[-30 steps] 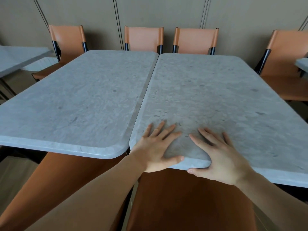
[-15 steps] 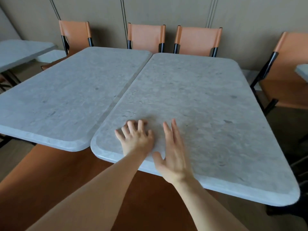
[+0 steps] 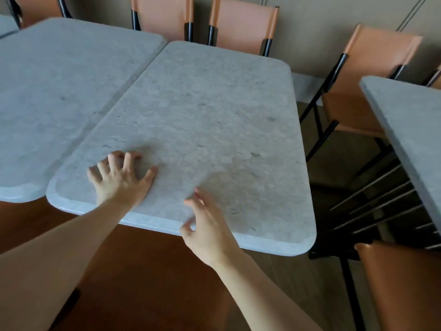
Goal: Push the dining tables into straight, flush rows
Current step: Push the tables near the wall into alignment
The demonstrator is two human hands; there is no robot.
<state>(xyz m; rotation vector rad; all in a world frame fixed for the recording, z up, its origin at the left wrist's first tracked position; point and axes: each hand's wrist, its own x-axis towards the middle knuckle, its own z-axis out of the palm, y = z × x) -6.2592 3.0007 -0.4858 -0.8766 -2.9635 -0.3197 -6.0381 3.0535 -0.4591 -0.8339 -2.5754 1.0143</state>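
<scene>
Grey stone: the tabletop (image 3: 202, 120) under your hands is pale grey and speckled, with round corners.
Where it is: right in front of you. Its long way runs from you toward the wall.
Neighbour: the second tabletop (image 3: 59, 80) sits on its left. Their long sides lie close together.
The step: the near edge of your tabletop sticks out closer to you than the neighbour's near edge. So the row does not look flush yet.
Left hand (image 3: 120, 179): it lies on top near the near-left corner, fingers spread and a bit bent, holding nothing.
Right hand (image 3: 206, 225): it is at the near edge, fingers loose. It is blurry, so you cannot tell if it touches.
Nearer hand: your right hand is closer to the edge you push.
Next move, a guess: push away from you, toward the chairs (image 3: 243, 27) at the wall.
</scene>
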